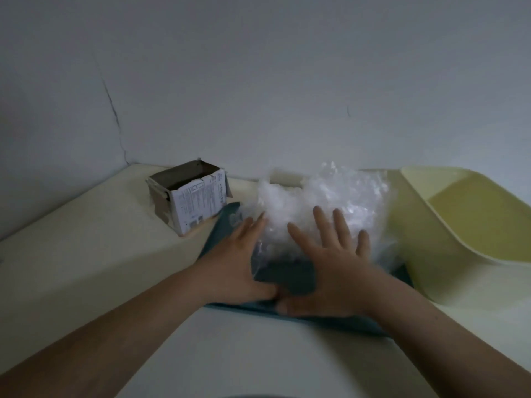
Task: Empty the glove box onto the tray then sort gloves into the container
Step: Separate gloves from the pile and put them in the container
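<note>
- Pretty dim room: plain pale wall (258, 67) at the back with a thin crack (115, 116) running down its left side, and a cream table (86, 254) filling the bottom of the view.
- Far left on the table sits the glove box (188, 196), a torn-up cardboard thing with small print on the side. Its top is open and the inside looks dark. It stands just beside the tray's far-left corner.
- The tray (287, 278) is dark teal, flat on the table in the middle, right in front of the person.
- The left hand (241, 259) is laid out flat with straight fingers, up against the left side of the glove heap. It isn't gripping anything.
- The gloves (316, 196) are a big crinkly pile of clear plastic ones, heaped on the far half of the tray. It's a bit blurry, so single gloves can't be picked out.
- The right hand (330, 268) is palm down with the fingers spread wide on the near side of the heap. Nothing is held here either. The two thumbs nearly meet over the tray's near edge.
- On the right is the container (431, 254), a pale yellow tub just beside the tray, with no gloves visible inside.
</note>
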Available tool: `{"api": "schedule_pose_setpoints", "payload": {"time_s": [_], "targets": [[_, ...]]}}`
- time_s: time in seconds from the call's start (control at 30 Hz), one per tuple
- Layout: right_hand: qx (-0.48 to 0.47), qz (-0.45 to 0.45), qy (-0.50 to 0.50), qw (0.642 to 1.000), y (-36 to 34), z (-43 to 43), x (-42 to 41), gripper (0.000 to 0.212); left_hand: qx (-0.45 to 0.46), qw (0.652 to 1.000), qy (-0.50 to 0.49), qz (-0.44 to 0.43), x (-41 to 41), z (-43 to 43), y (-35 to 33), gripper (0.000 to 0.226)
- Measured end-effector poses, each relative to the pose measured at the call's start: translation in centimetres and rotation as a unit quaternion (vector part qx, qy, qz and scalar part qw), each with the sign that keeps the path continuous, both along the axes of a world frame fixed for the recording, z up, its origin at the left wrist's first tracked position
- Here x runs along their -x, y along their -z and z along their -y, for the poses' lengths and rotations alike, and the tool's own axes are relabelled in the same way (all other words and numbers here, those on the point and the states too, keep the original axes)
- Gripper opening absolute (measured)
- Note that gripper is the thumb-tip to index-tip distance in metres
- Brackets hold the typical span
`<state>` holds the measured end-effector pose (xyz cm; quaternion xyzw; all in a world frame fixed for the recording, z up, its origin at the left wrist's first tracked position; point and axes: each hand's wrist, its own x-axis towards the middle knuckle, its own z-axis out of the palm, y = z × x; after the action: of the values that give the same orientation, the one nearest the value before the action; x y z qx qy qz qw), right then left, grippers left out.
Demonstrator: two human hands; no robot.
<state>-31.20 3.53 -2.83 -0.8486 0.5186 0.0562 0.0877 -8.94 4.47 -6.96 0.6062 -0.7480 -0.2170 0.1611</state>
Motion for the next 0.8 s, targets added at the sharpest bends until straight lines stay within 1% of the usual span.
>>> {"api": "schedule_pose_setpoints", "payload": {"time_s": [0.03,0.07,0.17,0.23,0.33,0.4,0.5,0.6,0.67,0.8], "targets": [[-0.031,-0.022,-0.010,0.999,0.4,-0.4,0.1,0.146,-0.023,0.999,0.018,0.022,0.2,-0.1,0.3,0.149],[-0.051,-0.038,-0.016,0.998,0.8,-0.6,0.4,0.153,-0.042,0.998,0.026,0.039,0.3,0.0,0.4,0.155],[-0.057,-0.040,-0.024,0.997,1.3,0.0,0.9,0.159,-0.062,0.996,0.027,0.054,0.4,0.5,0.1,0.161],[-0.047,-0.032,-0.033,0.998,1.5,0.8,1.2,0.158,-0.052,0.998,0.037,0.029,0.4,0.8,0.1,0.160],[-0.032,-0.015,-0.035,0.999,1.7,2.1,1.5,0.155,-0.037,0.998,0.045,-0.019,0.2,1.4,0.1,0.152],[-0.019,0.005,-0.029,0.999,2.0,2.9,1.7,0.152,-0.016,0.999,0.032,-0.025,0.3,2.1,0.4,0.149],[-0.004,0.030,-0.022,0.999,2.4,4.3,2.2,0.150,-0.006,0.998,0.011,-0.068,0.6,3.4,1.1,0.146],[0.000,0.039,-0.002,0.999,2.3,5.5,2.7,0.151,0.023,0.995,0.013,-0.099,0.9,5.2,1.7,0.141],[0.009,0.030,0.018,0.999,2.1,6.2,2.8,0.153,0.033,0.993,0.005,-0.114,1.0,6.2,2.0,0.131],[0.032,0.001,0.053,0.998,1.8,7.2,2.3,0.153,0.084,0.987,-0.031,-0.137,1.2,7.7,2.3,0.093]]}}
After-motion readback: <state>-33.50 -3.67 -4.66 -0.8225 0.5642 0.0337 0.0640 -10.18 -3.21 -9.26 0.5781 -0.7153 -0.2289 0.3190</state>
